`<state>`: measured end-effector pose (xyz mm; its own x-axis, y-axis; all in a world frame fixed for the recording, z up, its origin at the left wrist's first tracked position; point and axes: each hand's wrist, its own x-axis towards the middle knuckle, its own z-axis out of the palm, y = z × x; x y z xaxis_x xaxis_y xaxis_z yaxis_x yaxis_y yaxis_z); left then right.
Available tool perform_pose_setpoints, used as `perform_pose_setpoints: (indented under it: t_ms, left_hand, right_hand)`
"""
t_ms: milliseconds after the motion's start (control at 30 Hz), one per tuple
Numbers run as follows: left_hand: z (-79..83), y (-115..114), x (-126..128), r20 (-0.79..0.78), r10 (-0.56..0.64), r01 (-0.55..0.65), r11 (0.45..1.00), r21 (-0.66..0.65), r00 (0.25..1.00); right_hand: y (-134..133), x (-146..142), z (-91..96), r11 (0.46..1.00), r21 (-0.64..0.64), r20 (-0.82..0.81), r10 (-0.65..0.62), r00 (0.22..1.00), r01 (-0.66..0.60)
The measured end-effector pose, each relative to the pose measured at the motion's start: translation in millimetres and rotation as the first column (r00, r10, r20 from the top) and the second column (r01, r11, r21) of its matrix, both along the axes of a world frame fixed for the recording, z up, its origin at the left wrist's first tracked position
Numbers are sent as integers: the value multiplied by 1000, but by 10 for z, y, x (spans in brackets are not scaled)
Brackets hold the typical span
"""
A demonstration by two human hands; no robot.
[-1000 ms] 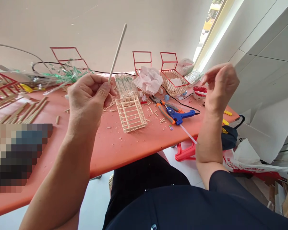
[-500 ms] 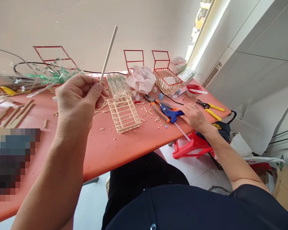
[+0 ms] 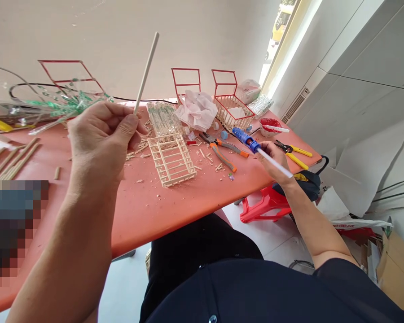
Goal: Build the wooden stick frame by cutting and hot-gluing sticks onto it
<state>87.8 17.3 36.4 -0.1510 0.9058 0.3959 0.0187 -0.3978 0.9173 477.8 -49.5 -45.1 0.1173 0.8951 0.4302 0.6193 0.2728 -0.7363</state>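
Pinched between thumb and fingers of my left hand [image 3: 103,134], a thin pale wooden stick [image 3: 146,74] points upward, tilted slightly right. My right hand [image 3: 276,161] is wrapped round a blue glue gun [image 3: 245,139], raised over the table's right side, with a translucent glue stick [image 3: 274,162] jutting from its back. Between my hands lies a small frame of wooden sticks [image 3: 171,160] with crossbars. Orange-handled pliers [image 3: 222,154] rest on the table just left of the glue gun.
The orange table [image 3: 148,215] holds wood scraps, packed sticks [image 3: 163,119] and crumpled white plastic [image 3: 198,110]. A small stick basket with red trim [image 3: 235,112] stands behind. Yellow-handled pliers [image 3: 296,152] and a red-lined bowl [image 3: 271,127] sit right. Loose sticks [image 3: 18,159] lie left.
My right hand has closed round the glue gun and lifted it off the pliers, turning its back end toward me. My left hand, still holding the stick, shifted slightly left in view.
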Motion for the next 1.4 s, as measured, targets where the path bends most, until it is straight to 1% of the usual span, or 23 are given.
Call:
perform_pose_setpoints:
  t_ms: [100,167,233,300,367,467,567,667,833,1000,1167,1300,1400]
  left_hand:
    - [-6,3,-15,12,1,-1,999,42,1000]
    - [-8,2,-22,16,-15,14,998,61,1000]
    - [-10,4,-28,21,-20,19,997,72,1000]
    - [-10,10,-34,23,-16,15,998,64,1000]
    - [-10,17,-39,22,-11,9,999,51,1000]
    - [-11,16,-43,27,-18,16,998,57,999]
    - [-10,0,-41,22,-13,11,998,65,1000]
    - [-5,-10,-41,13,-1,0,998,62,1000]
    - [-2,16,-52,19,11,-12,999,43,1000]
    - [4,14,-68,32,10,-12,999,40,999]
    - [-40,52,-102,61,-21,16,996,90,998]
    - [-95,133,-125,71,-28,16,986,165,997]
    - [-103,160,-131,89,-29,15,989,148,996]
  right_hand:
    - [37,19,5,999,-33,-83,31,996,-34]
    - [36,13,9,998,-44,-91,30,995,-34]
    - [26,-28,5,999,-41,-68,4,998,-6]
    - [20,-85,-14,999,-3,7,-43,999,43]
    - [29,-132,-53,994,69,141,-97,985,88]
    - [65,-148,-127,980,166,349,-158,924,105]
    - [97,-126,-175,978,180,468,-176,866,101]
    - [98,-117,-178,983,153,530,-167,832,100]
    - [75,-146,-155,987,127,573,-151,806,95]
    - [56,-140,-141,987,143,585,-141,799,69]
    - [13,-110,-145,987,162,606,-111,788,14]
    - [-8,-86,-163,984,176,611,-123,782,18]
    - [-19,-76,-176,984,175,631,-128,765,20]
